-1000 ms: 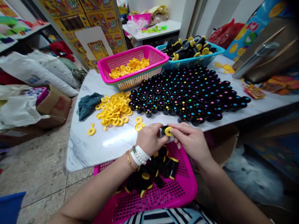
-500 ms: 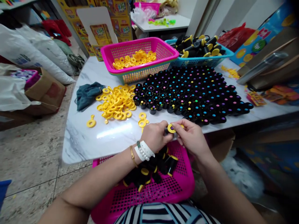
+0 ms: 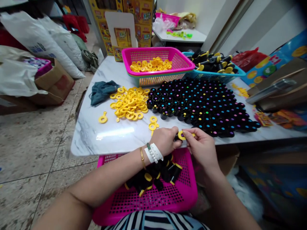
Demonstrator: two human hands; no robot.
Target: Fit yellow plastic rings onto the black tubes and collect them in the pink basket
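Near the table's front edge, my left hand (image 3: 165, 140) is closed around a small black cylinder (image 3: 176, 137). A yellow plastic ring (image 3: 181, 135) sits at the cylinder's end, with a purple dot showing through its hole. My right hand (image 3: 201, 145) pinches this ring's side tab between thumb and fingers. Whether the ring is fully seated on the cylinder, I cannot tell. Just left of the hands lie a few loose yellow rings (image 3: 152, 126). Below them, a pink basket (image 3: 189, 191) holds several black cylinders with yellow ends (image 3: 176, 174).
Behind my hands stand rows of black cylinders with coloured dots (image 3: 203, 102). Left of them are a heap of yellow rings (image 3: 130, 103) and a dark cloth (image 3: 103, 92). Farther back are a pink basket (image 3: 158, 51) of rings and a blue basket (image 3: 206, 74) of capped cylinders.
The camera view has shifted, so the table appears farther right. Both hands keep their hold on the cylinder and ring, with little change in grip.
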